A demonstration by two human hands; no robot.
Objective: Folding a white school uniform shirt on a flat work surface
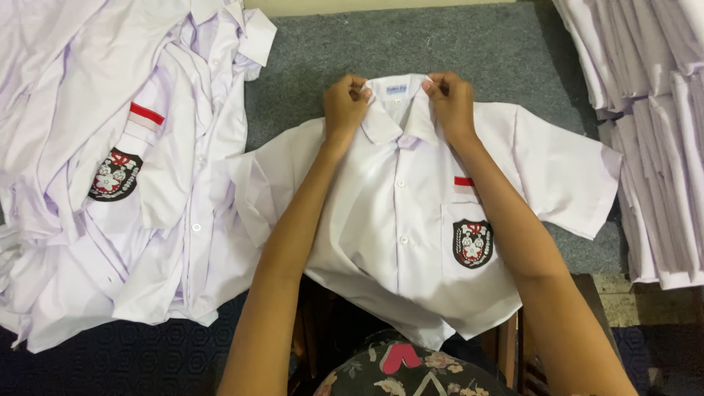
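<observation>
Both hands, left hand (345,106) and right hand (449,103), are pinched on the collar (400,110) of a white short-sleeved shirt (381,220), laid face up on grey felt (477,51), collar pointing away. A shield-shaped dark badge (472,243) and a red-white strip (463,183) are carried on the chest pocket. Left of the shirt a loose pile of like shirts (110,161) is heaped; right of it, folded stacks (653,110).

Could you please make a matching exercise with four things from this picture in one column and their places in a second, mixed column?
Things:
1. left hand
2. right hand
3. pile of loose shirts
4. stack of folded shirts

Places:
A. along the right edge of the picture
B. on the left side of the collar
C. heaped at the left of the picture
D. on the right side of the collar

Pairs: 1-B, 2-D, 3-C, 4-A
</observation>
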